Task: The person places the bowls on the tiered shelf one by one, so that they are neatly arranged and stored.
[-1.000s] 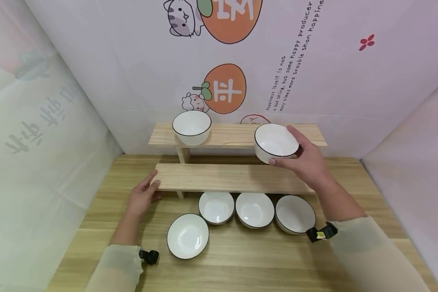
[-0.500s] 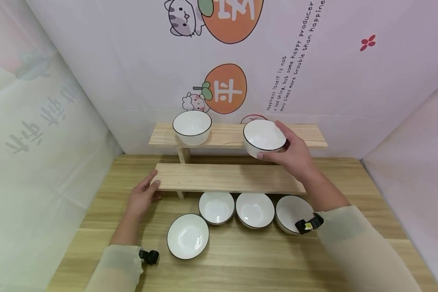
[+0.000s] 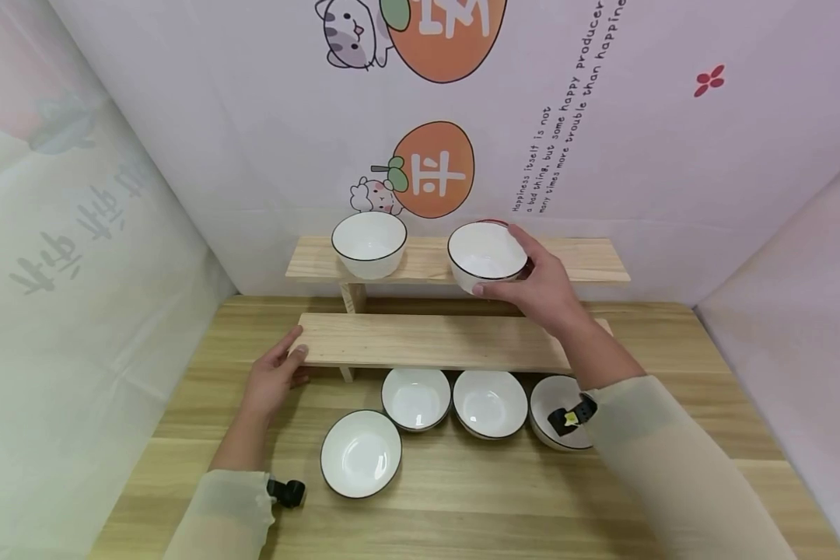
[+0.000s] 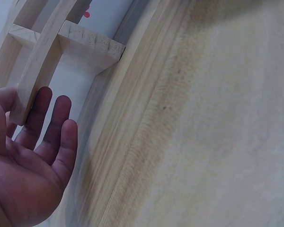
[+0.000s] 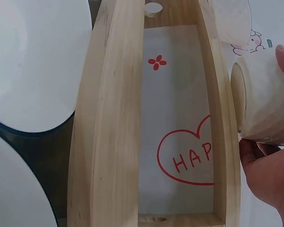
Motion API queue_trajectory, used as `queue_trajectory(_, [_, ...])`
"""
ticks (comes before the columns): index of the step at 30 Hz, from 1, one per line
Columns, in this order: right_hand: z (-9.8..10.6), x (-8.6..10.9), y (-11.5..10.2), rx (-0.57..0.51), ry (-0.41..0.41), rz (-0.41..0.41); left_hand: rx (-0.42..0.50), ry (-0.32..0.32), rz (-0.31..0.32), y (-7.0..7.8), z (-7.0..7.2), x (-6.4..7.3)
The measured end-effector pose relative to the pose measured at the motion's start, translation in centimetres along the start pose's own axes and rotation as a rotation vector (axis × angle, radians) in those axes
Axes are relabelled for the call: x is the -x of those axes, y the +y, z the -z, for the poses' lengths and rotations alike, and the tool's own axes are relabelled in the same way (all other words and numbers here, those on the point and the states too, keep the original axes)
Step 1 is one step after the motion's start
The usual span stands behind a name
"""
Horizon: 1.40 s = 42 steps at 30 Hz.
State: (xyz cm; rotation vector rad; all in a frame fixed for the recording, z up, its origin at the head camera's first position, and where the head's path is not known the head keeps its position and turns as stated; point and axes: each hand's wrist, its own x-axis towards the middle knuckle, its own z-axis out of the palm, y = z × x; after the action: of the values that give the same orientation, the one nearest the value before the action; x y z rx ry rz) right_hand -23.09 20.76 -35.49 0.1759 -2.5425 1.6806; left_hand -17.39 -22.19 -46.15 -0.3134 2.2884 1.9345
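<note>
My right hand [image 3: 549,292] grips a white bowl [image 3: 486,253] with a dark rim, thumb at the near side and fingers behind. The bowl overlaps the upper board [image 3: 588,259] of a two-tier wooden shelf; in the right wrist view the bowl's base [image 5: 237,97] is right at that board's edge. Another white bowl [image 3: 369,245] stands on the upper board to the left. With my left hand [image 3: 269,381] I hold the left end of the lower board [image 3: 427,342]; in the left wrist view the last fingers [image 4: 68,142] extend free below it.
Under the lower board's front edge, three white bowls stand in a row on the wooden table [image 3: 462,513]: left [image 3: 415,398], middle [image 3: 490,403] and right [image 3: 549,404]. A further bowl [image 3: 361,453] sits nearer, at left. Printed cloth walls [image 3: 266,148] enclose the back and sides.
My right hand has carried its bowl left and slightly back over the upper board, toward the bowl standing there. My left hand stays on the shelf end.
</note>
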Motion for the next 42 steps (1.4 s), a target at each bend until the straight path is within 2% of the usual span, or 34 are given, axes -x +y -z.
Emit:
queue_trajectory(12, [-1.3,-1.7,0.0,0.024,0.002,0.030,0.001,-0.012,-0.003,-0.1,0.1,-0.1])
queue_trajectory(28, [-2.8,-3.4,-1.0,0.158,0.033,0.039,0.000,-0.006,0.004,0.2,-0.1,-0.1])
queue_trajectory(36, [-3.4,-4.1,-1.1,0.203,0.027,0.018,-0.010,-0.003,0.008,0.2,-0.1,0.0])
queue_trajectory(42, [-3.9,-4.2,-1.6,0.204,-0.007,-0.043,-0.001,-0.006,0.008,-0.2,0.0,-0.2])
